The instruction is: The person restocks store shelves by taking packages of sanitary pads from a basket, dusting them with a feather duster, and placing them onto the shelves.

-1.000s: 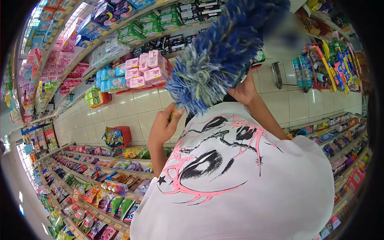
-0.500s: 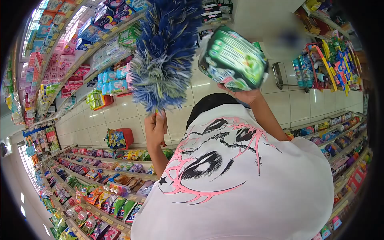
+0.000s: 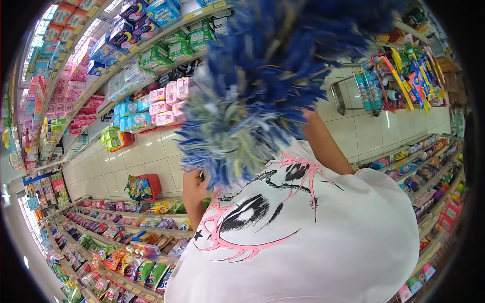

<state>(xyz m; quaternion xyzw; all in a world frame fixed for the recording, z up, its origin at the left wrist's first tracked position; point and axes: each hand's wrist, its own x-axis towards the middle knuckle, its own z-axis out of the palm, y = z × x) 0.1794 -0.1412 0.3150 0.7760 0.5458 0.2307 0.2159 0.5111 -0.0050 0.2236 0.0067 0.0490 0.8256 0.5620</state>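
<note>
A large blue and grey-green fluffy duster fills the upper middle of the view, blurred at its edges. My left hand is closed at the lower left end of the duster, its fingers partly covered by the fibres. The handle itself does not show. My right forearm reaches up behind the duster, and only the edge of my right hand shows; its fingers and anything in them are hidden. Pink packs stand just left of the duster.
Shelves of packaged goods run along the upper left. More shelves line the lower left and the right. A red basket with packets stands on the tiled floor. A loaded trolley is at the upper right.
The duster has swung right and nearer the camera, now covering my right hand. The green pack seen in my right hand half a second ago is out of sight. The view has shifted slightly.
</note>
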